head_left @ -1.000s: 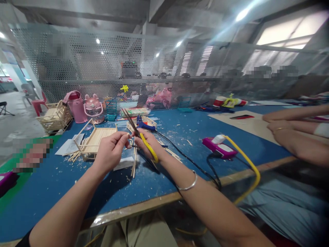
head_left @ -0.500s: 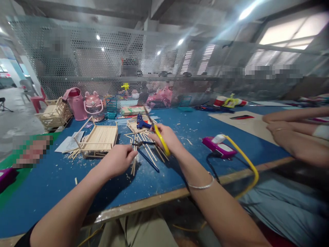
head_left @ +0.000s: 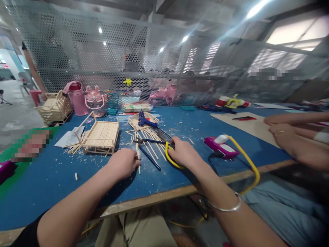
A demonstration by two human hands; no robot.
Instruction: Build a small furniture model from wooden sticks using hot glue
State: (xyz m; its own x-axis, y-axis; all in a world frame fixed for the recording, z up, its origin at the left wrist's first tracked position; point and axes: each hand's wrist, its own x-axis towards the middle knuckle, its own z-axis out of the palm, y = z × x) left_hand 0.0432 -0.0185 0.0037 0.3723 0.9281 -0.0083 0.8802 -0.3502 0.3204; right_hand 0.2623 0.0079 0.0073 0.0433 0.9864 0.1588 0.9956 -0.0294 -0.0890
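My left hand (head_left: 124, 163) is closed, with a thin wooden stick (head_left: 139, 168) at its pinched fingertips, low over the blue table. My right hand (head_left: 183, 152) is closed on yellow-handled scissors (head_left: 167, 154), their blades pointing away to the upper left. Between my hands lie pliers (head_left: 150, 158) with spread blue handles; one handle reaches toward my right fingertips, and I cannot tell whether they touch it. Loose wooden sticks (head_left: 151, 145) fan out under the pliers. A small bed-like stick frame (head_left: 102, 135) stands left of my left hand.
Behind the sticks, a blue glue gun (head_left: 147, 122) rests on another stick piece (head_left: 132, 121). A purple device (head_left: 221, 148) with a yellow cable stands at right. Beyond it rest another person's arms (head_left: 290, 137). A pink bottle (head_left: 77, 99) and pink-lidded jug (head_left: 95, 101) stand back left.
My right hand has come down and right with the scissors, toward the table. My left hand has shifted slightly lower, away from the pliers' jaws, and a stick now shows at its fingertips.
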